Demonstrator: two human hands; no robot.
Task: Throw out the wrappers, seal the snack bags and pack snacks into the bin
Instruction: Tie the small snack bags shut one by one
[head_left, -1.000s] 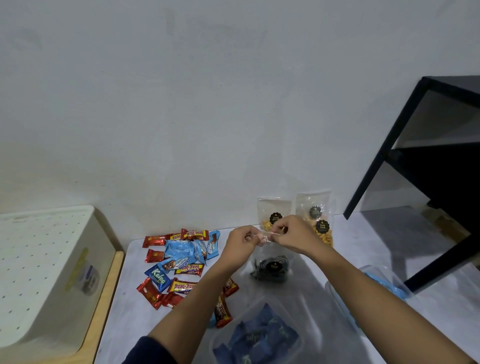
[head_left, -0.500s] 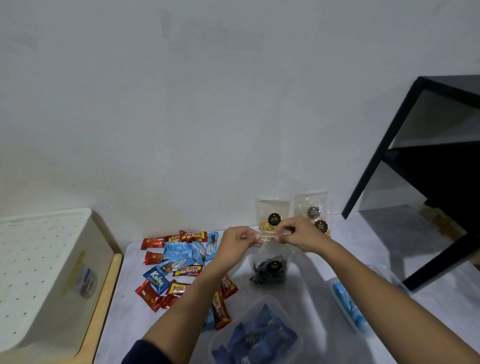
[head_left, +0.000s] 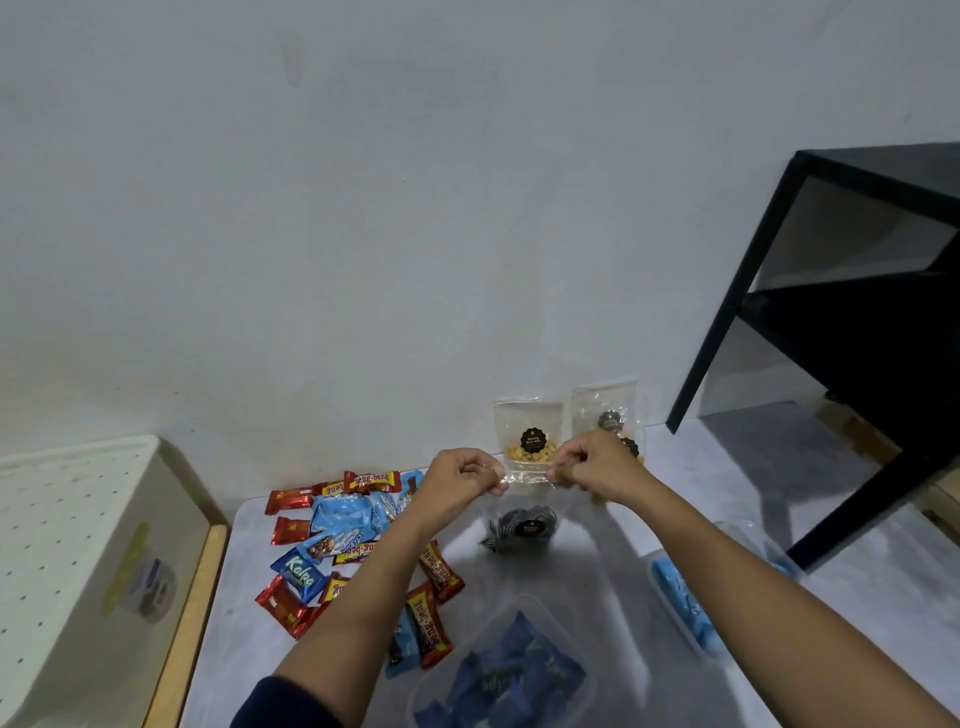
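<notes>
A: Where's the bag being sealed?

B: Held up over the counter, in front of the wall. It's the clear snack bag with dark pieces inside; the left hand and right hand are both curled shut, each pinching one end of its top strip.

A: What could go wrong?

B: I'd judge the zip may close only partly if the fingers skip the middle of the strip, and pieces could spill in the bin. The film looks slippery, so a loose pinch could drop it onto the candy bars below.

A: Anything else nearby?

B: Two more pouches, the nut bag and another, lean against the wall just behind the hands. A careless elbow could tip them. The clear bin sits near the front edge, holding blue packets
</notes>
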